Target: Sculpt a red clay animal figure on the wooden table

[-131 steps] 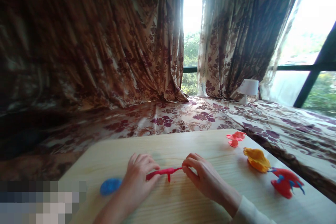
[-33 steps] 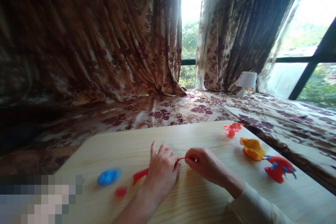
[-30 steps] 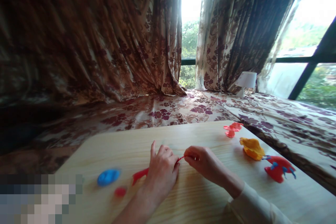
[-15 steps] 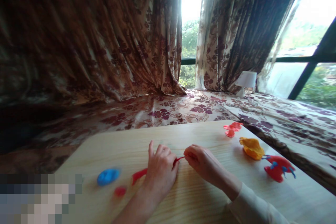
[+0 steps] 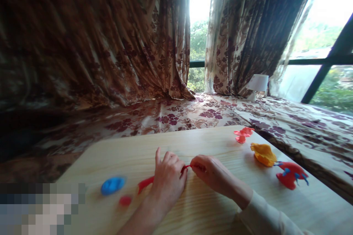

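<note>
Over the middle of the table, my left hand (image 5: 168, 176) is closed around a strip of red modelling clay (image 5: 145, 183). The strip's wide, flat end pokes out to the left, and its middle is hidden under my palm. A thin end comes out past my left thumb and index finger. My right hand (image 5: 206, 170) pinches that thin end, close to the left fingertips. A flattened blue clay piece (image 5: 113, 185) and a small red clay blob (image 5: 125, 201) lie left of my left hand, both blurred.
Along the right side of the pale wooden table (image 5: 124, 150) stand a coral-pink clay figure (image 5: 242, 134), a yellow-orange clay shape (image 5: 263, 154) and a red clay figure with blue parts (image 5: 292, 175). Beyond are a floral cloth (image 5: 187, 114), curtains (image 5: 132, 44) and a small white lamp (image 5: 257, 82).
My right hand has shifted slightly left, nearer to my left hand, and less of the thin red strand shows between them. My left hand stays nearly in place.
</note>
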Motion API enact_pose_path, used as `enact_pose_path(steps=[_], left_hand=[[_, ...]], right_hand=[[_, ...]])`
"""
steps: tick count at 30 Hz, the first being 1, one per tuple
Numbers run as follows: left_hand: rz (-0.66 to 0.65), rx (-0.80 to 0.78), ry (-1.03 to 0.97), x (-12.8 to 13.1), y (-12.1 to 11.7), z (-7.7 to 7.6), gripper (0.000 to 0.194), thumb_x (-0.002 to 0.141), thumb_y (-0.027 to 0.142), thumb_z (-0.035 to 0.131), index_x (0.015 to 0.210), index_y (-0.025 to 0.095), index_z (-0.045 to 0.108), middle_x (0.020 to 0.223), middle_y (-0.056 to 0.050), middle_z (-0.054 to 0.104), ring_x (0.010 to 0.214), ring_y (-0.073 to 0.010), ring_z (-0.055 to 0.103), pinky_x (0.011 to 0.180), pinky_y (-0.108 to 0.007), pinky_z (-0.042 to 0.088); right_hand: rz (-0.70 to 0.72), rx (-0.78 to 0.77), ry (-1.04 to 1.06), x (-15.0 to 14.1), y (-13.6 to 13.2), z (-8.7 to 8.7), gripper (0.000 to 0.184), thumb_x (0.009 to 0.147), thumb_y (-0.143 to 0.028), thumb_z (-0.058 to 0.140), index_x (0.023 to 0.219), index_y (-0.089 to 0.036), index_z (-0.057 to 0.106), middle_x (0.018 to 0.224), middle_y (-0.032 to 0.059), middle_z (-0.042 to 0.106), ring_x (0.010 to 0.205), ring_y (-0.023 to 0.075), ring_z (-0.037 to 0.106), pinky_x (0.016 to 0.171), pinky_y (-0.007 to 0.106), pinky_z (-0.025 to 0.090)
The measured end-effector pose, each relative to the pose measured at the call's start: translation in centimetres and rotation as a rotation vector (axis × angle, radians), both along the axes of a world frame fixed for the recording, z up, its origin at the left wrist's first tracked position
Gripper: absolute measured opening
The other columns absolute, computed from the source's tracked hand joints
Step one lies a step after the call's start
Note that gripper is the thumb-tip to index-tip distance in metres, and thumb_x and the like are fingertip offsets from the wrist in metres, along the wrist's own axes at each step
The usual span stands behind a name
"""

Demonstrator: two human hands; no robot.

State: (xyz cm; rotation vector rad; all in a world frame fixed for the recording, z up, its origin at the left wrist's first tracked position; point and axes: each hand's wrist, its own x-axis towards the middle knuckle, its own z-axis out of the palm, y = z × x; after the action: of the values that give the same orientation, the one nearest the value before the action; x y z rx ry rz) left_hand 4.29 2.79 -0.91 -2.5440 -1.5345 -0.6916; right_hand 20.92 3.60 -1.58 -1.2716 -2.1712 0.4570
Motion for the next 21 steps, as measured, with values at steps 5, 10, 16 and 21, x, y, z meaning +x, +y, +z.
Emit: enact_pose_path(steps=[5,10,16,21], left_hand=[[0.000,-0.011,0.006,0.0,0.0,0.1,0.018,0.083,0.026,0.052,0.072,0.022,0.065,0.077,-0.001,0.065,0.091,-0.0213,0.056,0.106,-0.060,0.013],[0.003,-0.022,0.017,0.0,-0.1,0.3,0.018,0.082,0.025,0.053,0.070,0.021,0.065,0.076,-0.001,0.065,0.090,-0.0211,0.056,0.106,-0.061,0.013],[-0.009,-0.051,0.013,-0.1,-0.1,0.4,0.013,0.082,0.028,0.055,0.075,0.024,0.066,0.079,0.000,0.066,0.094,-0.0213,0.055,0.106,-0.059,0.012],[-0.006,-0.127,0.008,-0.5,0.0,0.7,0.010,0.076,0.029,0.062,0.083,0.025,0.067,0.085,-0.001,0.066,0.097,-0.0222,0.054,0.106,-0.059,0.013]], right_hand=[[0.001,0.003,0.002,0.2,0.2,0.0,0.019,0.083,-0.011,0.049,0.071,-0.016,0.063,0.060,-0.0013,0.060,0.056,0.0107,0.051,0.053,0.020,0.033],[-0.047,0.050,0.034,0.5,0.4,0.2,0.019,0.087,-0.014,0.046,0.083,-0.015,0.064,0.077,0.0037,0.062,0.066,0.0132,0.055,0.061,0.023,0.038],[0.010,0.031,0.050,-0.1,0.0,-0.4,0.014,0.082,-0.014,0.056,0.083,-0.019,0.069,0.078,0.0017,0.062,0.066,0.0119,0.057,0.062,0.021,0.040],[0.001,0.049,0.057,-0.5,0.2,-0.7,0.017,0.081,-0.009,0.055,0.071,-0.017,0.066,0.071,0.0011,0.060,0.065,0.0118,0.054,0.060,0.021,0.038]])
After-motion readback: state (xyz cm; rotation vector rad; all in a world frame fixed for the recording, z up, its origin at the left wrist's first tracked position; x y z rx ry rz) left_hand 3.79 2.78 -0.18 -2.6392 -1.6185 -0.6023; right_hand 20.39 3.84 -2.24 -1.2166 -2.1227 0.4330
